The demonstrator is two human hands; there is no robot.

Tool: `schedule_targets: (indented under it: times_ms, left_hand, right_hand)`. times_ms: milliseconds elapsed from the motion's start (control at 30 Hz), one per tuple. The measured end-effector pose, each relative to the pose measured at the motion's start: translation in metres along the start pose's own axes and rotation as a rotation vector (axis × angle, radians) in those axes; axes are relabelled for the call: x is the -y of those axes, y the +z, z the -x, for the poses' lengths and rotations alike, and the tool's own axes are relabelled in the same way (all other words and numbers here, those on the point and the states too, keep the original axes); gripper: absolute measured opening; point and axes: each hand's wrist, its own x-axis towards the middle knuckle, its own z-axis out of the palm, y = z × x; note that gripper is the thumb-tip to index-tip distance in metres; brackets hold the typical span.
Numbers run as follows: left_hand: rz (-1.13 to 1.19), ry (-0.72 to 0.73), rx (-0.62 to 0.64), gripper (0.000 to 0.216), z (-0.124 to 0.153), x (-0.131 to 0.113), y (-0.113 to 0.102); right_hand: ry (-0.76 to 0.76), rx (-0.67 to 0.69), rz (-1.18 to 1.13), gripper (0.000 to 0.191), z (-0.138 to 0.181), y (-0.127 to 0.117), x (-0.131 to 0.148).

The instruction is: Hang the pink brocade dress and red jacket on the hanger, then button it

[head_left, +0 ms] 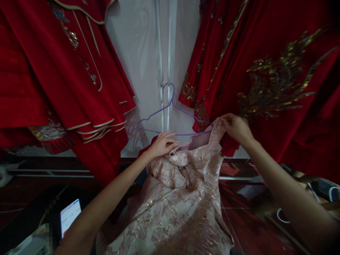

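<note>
A pale pink brocade dress [183,198] with a shiny floral pattern fills the lower middle of the head view. Its right shoulder reaches up to the right end of a thin purple clothes hanger [172,102], which hangs by its hook from a white upright strip. My right hand [237,129] pinches the dress at that shoulder, just beside the hanger's end. On the other side, my left hand [163,144] is closed on the left part of the neckline, right under the hanger's lower bar. Its fingertips are partly hidden. The hanger's left end is bare.
Red embroidered garments hang on the left [79,78] and on the right [265,78], with a pale wall [135,42] between them. A lit phone [70,216] is at the lower left. White rails [66,173] run low behind the dress, above a dark red floor.
</note>
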Motion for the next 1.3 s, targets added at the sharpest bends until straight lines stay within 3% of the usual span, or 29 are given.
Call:
schedule_targets:
  times_ms: [200, 367, 500, 567, 667, 800, 900, 1300]
  left_hand:
    - [0.196, 0.018, -0.027, 0.029, -0.022, -0.025, 0.015]
    - [0.348, -0.051, -0.099, 0.031, -0.025, -0.032, 0.015]
    - [0.291, -0.182, -0.234, 0.036, -0.010, -0.001, -0.016]
    - [0.174, -0.302, -0.323, 0.039, 0.004, 0.027, -0.037]
    - [0.067, -0.441, -0.357, 0.044, 0.034, 0.074, -0.062]
    - [0.142, -0.597, -0.357, 0.052, 0.075, 0.116, -0.070]
    - [0.227, -0.659, -0.347, 0.056, 0.089, 0.124, -0.063]
    - [0.331, -0.686, -0.375, 0.057, 0.091, 0.124, -0.061]
  right_hand:
    - [-0.160, -0.082, -0.043, 0.023, -0.021, 0.020, 0.043]
    - [-0.120, -0.057, -0.089, 0.024, -0.025, 0.040, 0.051]
    - [-0.119, 0.010, -0.151, 0.026, -0.023, 0.041, 0.047]
    - [-0.127, 0.020, -0.199, 0.027, -0.024, 0.038, 0.043]
    - [-0.121, 0.006, -0.224, 0.028, -0.029, 0.034, 0.039]
    - [-0.132, -0.010, -0.228, 0.029, -0.034, 0.034, 0.036]
    - [-0.133, 0.001, -0.233, 0.030, -0.035, 0.035, 0.036]
    - [-0.173, -0.014, -0.252, 0.031, -0.035, 0.037, 0.032]
